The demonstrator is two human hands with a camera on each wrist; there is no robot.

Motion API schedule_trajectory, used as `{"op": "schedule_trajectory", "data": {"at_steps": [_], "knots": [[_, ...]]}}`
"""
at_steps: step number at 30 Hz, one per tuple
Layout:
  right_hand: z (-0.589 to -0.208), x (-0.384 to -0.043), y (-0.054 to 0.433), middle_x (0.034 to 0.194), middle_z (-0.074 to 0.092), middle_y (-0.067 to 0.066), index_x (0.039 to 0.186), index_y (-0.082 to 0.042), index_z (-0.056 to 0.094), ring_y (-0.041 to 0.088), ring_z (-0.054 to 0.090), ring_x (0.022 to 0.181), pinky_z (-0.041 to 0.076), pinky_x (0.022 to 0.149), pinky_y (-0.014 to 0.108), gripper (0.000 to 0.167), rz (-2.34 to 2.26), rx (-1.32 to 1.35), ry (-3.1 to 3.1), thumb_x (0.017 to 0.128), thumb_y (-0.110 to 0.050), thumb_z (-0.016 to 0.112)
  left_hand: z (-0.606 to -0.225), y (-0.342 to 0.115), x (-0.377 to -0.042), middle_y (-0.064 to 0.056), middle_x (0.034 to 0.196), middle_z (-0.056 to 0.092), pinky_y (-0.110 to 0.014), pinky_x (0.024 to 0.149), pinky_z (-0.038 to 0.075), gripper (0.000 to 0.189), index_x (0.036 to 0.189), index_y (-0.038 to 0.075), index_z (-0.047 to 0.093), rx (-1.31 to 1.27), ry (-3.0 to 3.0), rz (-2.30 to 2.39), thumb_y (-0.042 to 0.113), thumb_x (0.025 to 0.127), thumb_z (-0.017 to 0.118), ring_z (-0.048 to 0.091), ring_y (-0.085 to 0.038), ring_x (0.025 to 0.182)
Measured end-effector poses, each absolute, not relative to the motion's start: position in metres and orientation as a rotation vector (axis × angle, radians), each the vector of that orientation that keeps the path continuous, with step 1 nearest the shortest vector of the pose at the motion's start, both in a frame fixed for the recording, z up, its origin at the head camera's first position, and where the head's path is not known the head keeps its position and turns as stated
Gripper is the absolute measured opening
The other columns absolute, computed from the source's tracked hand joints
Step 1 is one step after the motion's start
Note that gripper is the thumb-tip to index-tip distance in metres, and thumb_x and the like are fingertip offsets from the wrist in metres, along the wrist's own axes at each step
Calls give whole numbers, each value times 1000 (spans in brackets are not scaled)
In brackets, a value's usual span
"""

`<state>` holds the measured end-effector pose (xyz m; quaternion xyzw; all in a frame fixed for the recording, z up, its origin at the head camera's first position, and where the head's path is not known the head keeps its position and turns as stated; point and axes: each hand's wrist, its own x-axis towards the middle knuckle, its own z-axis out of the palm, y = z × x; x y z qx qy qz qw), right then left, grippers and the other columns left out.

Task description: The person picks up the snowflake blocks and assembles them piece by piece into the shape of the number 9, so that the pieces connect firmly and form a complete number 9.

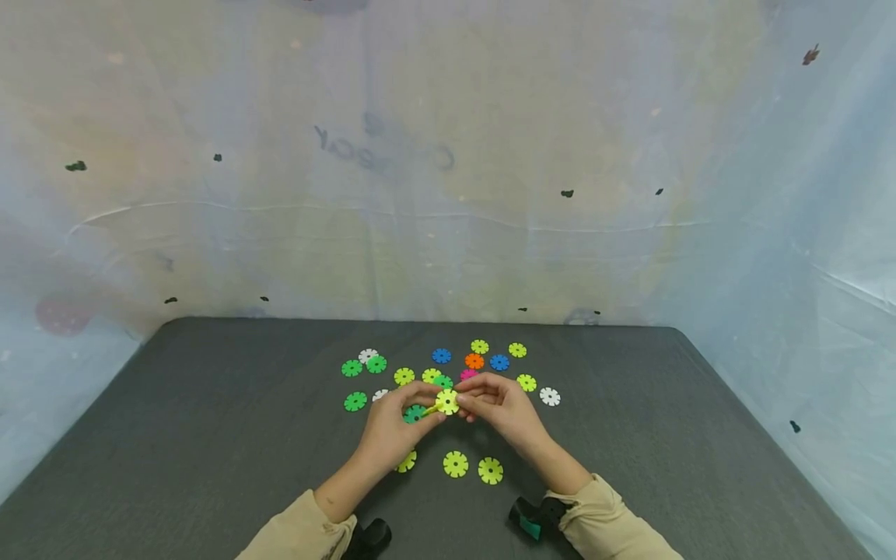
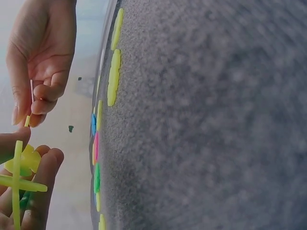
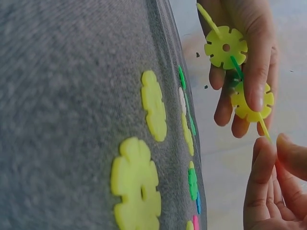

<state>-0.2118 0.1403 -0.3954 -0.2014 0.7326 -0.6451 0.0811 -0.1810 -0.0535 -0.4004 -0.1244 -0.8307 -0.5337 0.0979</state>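
Note:
A joined chain of notched plastic discs hangs between the hands. In the right wrist view it shows a yellow disc [image 3: 225, 34], a thin green disc [image 3: 236, 67] slotted in edge-on, and another yellow disc [image 3: 239, 101]. My left hand [image 1: 388, 428] grips the chain, its thumb lying over the lower yellow disc. At the chain's end, my right hand [image 1: 507, 412] pinches a yellow disc [image 3: 265, 129] seen edge-on, between thumb and forefinger. The left wrist view shows crossed yellow discs [image 2: 17, 187] beside the left fingers. Both hands are raised over the table.
Loose notched discs lie flat on the dark grey table [image 1: 210, 435]: yellow ones [image 1: 456, 464] in front, green ones [image 1: 355, 401] at left, blue [image 1: 441, 355], orange [image 1: 474, 361] and pink [image 1: 467, 375] behind the hands, white [image 1: 550, 397] at right. A pale sheet [image 1: 448, 257] hangs behind.

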Motion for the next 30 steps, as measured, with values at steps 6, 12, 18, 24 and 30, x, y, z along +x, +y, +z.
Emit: {"op": "schedule_trajectory", "data": {"at_steps": [6, 12, 18, 24, 30], "knots": [[-395, -212, 142, 97, 64, 28, 112, 11, 61, 10, 67, 75, 57, 71, 30, 29, -1918, -612, 2193, 91, -9, 65, -399, -55, -180, 0, 92, 74, -48, 89, 49, 28, 106, 15, 70, -330, -2464, -1587, 14, 79, 79, 66, -21, 100], [-397, -212, 145, 103, 62, 34, 112, 12, 61, 9, 66, 75, 56, 70, 26, 31, -1897, -595, 2203, 91, -11, 66, -400, -57, -181, -3, 94, 74, -50, 90, 49, 28, 107, 12, 70, -313, -2473, -1566, 14, 80, 78, 67, -22, 97], [-397, -212, 147, 100, 64, 31, 112, 13, 60, 13, 67, 75, 57, 71, 30, 33, -1861, -583, 2225, 90, -11, 67, -402, -60, -180, -5, 95, 74, -51, 90, 49, 28, 107, 12, 69, -304, -2470, -1547, 12, 80, 78, 68, -23, 95], [-400, -210, 150, 97, 65, 32, 111, 12, 61, 16, 67, 73, 57, 70, 35, 30, -1772, -637, 2236, 91, -9, 66, -402, -61, -181, -5, 96, 74, -51, 91, 48, 28, 106, 12, 69, -295, -2479, -1538, 13, 80, 78, 68, -23, 95], [-402, -208, 152, 93, 67, 29, 110, 12, 62, 17, 67, 73, 57, 69, 34, 30, -1686, -708, 2209, 90, -10, 66, -403, -62, -181, -5, 96, 74, -51, 90, 49, 28, 106, 13, 69, -299, -2480, -1532, 13, 80, 78, 68, -23, 96]]}}
